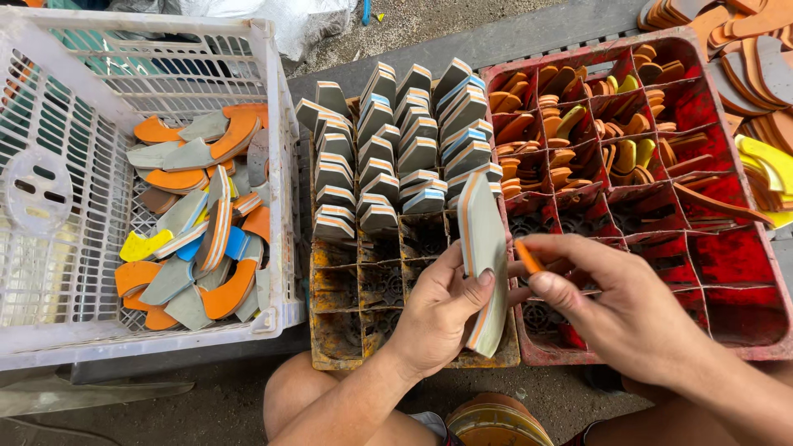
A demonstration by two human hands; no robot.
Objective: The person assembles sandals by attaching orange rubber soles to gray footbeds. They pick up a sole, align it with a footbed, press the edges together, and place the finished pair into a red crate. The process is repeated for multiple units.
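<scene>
Left hand (438, 318) is wrapped around a long, flat sole-shaped foam piece (483, 256), fingers clamped on its lower half, thumb pressed to its grey face. It stands nearly upright, edge toward us, and that edge shows layers: grey, a thin orange stripe, pale white. It's held just above the front of the yellow-brown crate (330, 326), at the seam with the red one.

Right hand (615, 310) comes in from the side, fingertips pinched shut on a small orange sliver (529, 258), thin and rubbery-looking, right beside the foam piece's edge. Whether the sliver touches the foam, I can't tell.

The yellow-brown crate is a grimy plastic grid of square cells; the far cells are packed with stacked foam heel offcuts (396, 140), blunt wedge shapes, grey on top with orange, white and blue banding, and the near cells show bare mesh floors.

To the right, the red divided crate (743, 281), scuffed and stained, holds curled orange and yellow trimmings (578, 124) in its far cells. Past its corner lies a heap of curved orange and yellow strips (764, 74).

On the left, a white lattice basket (273, 198) carries a loose jumble of curved scraps (198, 223): grey, orange, a few yellow and blue, matte and spongy.
</scene>
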